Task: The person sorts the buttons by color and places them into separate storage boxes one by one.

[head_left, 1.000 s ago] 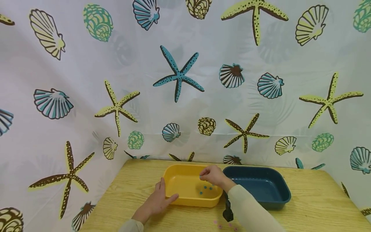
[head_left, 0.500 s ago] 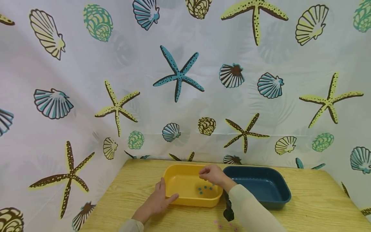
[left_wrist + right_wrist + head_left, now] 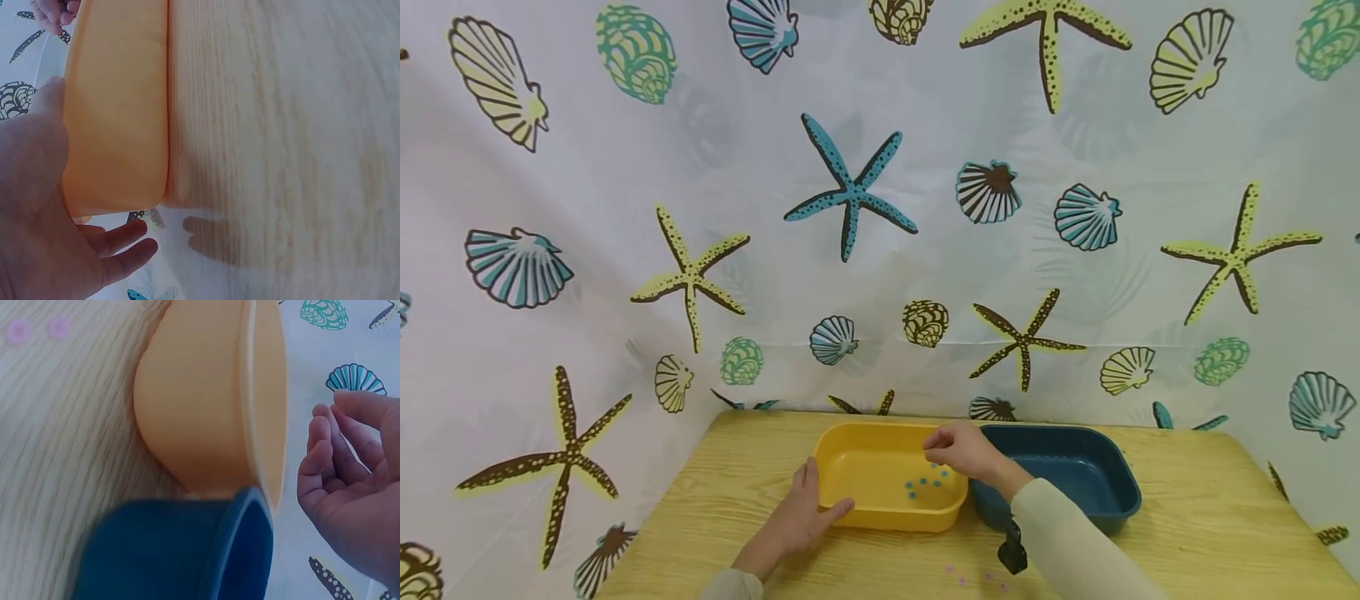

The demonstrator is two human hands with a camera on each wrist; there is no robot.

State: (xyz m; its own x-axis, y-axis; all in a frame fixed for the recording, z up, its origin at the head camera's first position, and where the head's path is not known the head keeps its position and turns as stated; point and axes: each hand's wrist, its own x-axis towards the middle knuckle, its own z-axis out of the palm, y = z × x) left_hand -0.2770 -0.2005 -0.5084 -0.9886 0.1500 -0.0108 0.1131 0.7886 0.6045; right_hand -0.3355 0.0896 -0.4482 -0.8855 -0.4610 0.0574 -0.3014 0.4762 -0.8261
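Observation:
My left hand [image 3: 797,517] rests at the near left corner of a yellow plastic tub [image 3: 891,521]. Its fingers lie straight along the outer left side and the thumb reaches over the front rim. In the left wrist view, two fingers [image 3: 128,253] stick out past the end of the tub. Small blue button-like discs [image 3: 922,481], several of them, lie in the tub's right part. Above that part hovers my right hand [image 3: 966,454], fingers loosely bent. The right wrist view shows the thumb [image 3: 359,403] near the fingertips and nothing held between them.
A dark blue tub [image 3: 1131,504] stands close against the yellow one's right side. Several small pink discs [image 3: 962,581] lie on the wooden table [image 3: 1195,533] in front. A black device [image 3: 1012,550] hangs at the right wrist. A shell-patterned curtain [image 3: 880,275] encloses the table.
A blue disc at the right fingertips one second ago has dropped into the yellow tub among the others. The right hand has since shifted slightly right; the whole view has turned a little.

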